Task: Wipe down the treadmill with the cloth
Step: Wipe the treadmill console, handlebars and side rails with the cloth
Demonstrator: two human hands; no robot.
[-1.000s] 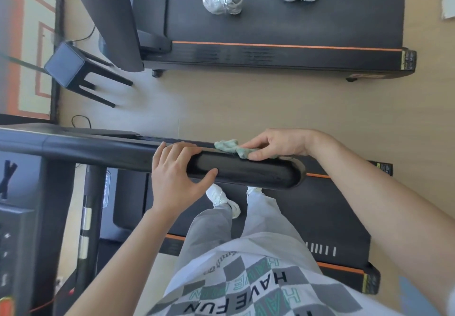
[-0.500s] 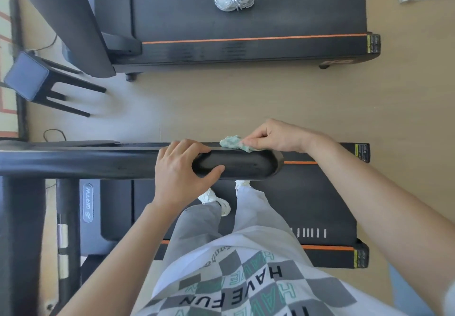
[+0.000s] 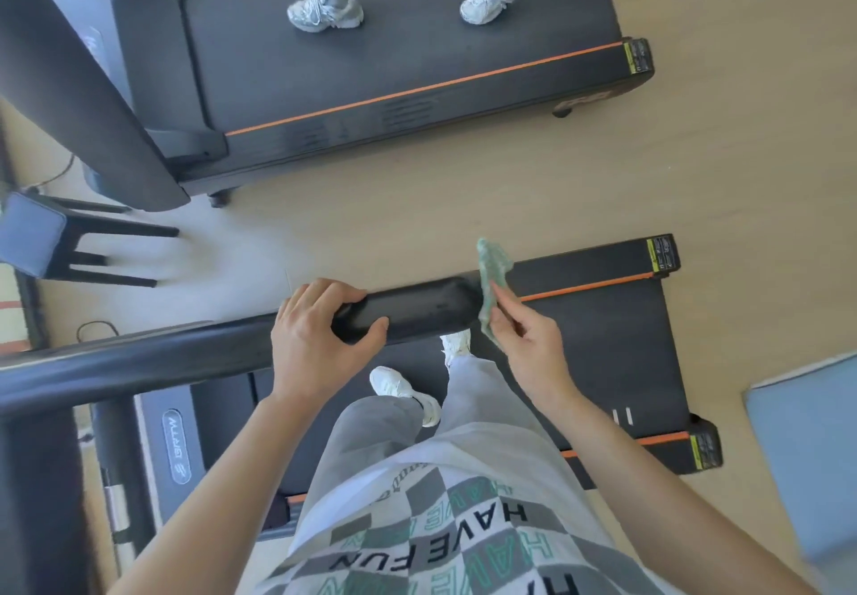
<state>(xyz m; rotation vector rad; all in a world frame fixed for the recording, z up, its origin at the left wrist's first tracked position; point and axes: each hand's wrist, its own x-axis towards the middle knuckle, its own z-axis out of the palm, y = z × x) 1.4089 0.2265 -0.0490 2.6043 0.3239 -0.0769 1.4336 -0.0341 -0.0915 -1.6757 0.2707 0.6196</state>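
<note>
Two treadmills: near treadmill [image 3: 603,330] centre, far treadmill [image 3: 371,65] up top. I see one green cloth [image 3: 492,277], right hand [image 3: 528,339] pinching it against the handrail [image 3: 417,311] end; left hand [image 3: 315,334] grip wrapped round that handrail.

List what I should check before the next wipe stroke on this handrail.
1. Cloth held by right hand: ok, pinched in the fingers.
2. Cloth at the handrail end: ok, it lies against the rounded tip.
3. Left hand steadying the handrail: ok, gripping it.
4. Rail under the left hand wiped: cannot tell.
5. Belt stopped: cannot tell.
6. Shoes on the belt: ok.
</note>
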